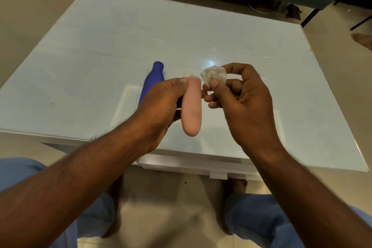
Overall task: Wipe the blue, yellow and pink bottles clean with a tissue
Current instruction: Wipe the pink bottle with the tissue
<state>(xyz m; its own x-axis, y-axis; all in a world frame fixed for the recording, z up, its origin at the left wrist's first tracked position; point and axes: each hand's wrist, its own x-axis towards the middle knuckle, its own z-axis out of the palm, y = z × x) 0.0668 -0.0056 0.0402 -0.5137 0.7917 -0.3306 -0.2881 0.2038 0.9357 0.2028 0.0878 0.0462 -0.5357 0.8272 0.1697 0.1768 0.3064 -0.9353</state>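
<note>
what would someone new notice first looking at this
The two hands at the centre catch the eye: the left hand grips a pink bottle above the near edge of the white table, and the right hand pinches a crumpled tissue just beside the bottle's top. Next comes the blue bottle, lying on the table behind the left hand.

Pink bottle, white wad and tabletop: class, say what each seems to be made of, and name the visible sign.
Pink bottle: probably matte plastic or a coated shell; even colour, no glare. White wad pinched by the right hand: tissue paper; crumpled, soft folds. Tabletop: glossy, perhaps glass or laminate; it mirrors a lamp.
</note>
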